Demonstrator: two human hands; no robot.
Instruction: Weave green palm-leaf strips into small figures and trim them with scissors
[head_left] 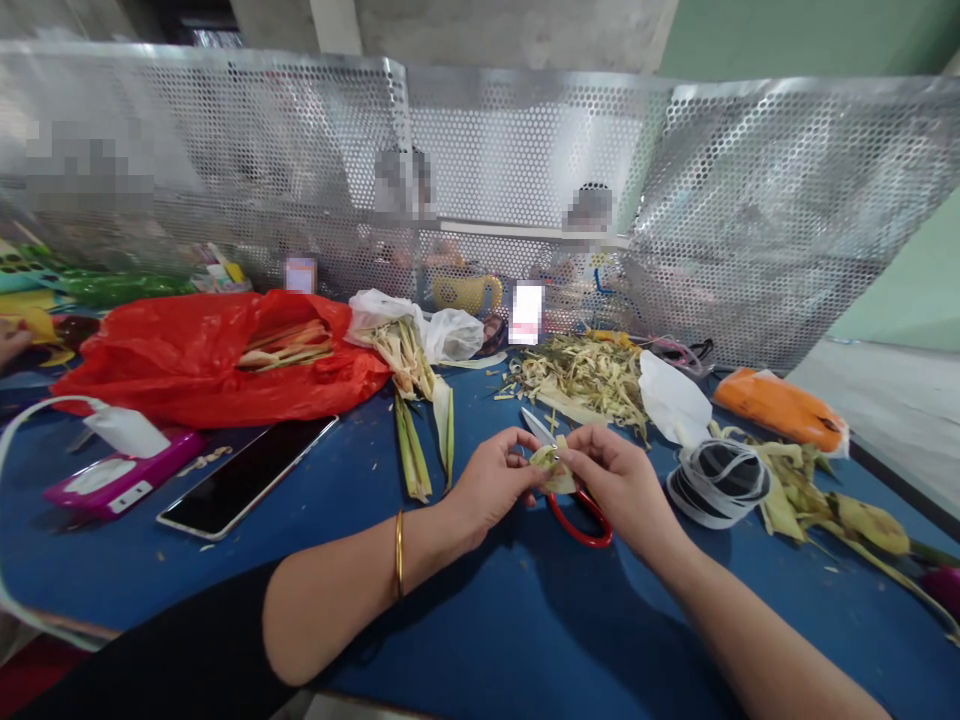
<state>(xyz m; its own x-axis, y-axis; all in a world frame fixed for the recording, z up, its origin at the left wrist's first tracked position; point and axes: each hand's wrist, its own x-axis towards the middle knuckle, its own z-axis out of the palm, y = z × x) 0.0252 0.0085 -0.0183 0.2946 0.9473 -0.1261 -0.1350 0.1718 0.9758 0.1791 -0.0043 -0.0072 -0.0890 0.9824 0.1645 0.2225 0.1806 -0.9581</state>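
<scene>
My left hand (504, 470) and my right hand (611, 480) meet over the blue table, fingers pinched. Between them is a small, folded piece of pale green husk-like leaf (551, 470). Both hands' fingertips touch it. Scissors with red handles (581, 522) lie on the table just under the hands, their blades pointing away and partly covered. Left of my hands lie green leaf stalks (411, 450). Beyond the scissors is a heap of shredded leaf strips (589, 378). A roll of white and black ribbon or tape (720, 485) sits to the right of my right hand.
A red plastic bag (172, 350) holds more stalks. A phone (251, 478) and a purple power strip (124, 475) with a white cable are at left. An orange packet (781, 408) and leaf scraps (802, 490) lie right. A perforated metal screen (517, 130) stands behind, people beyond it.
</scene>
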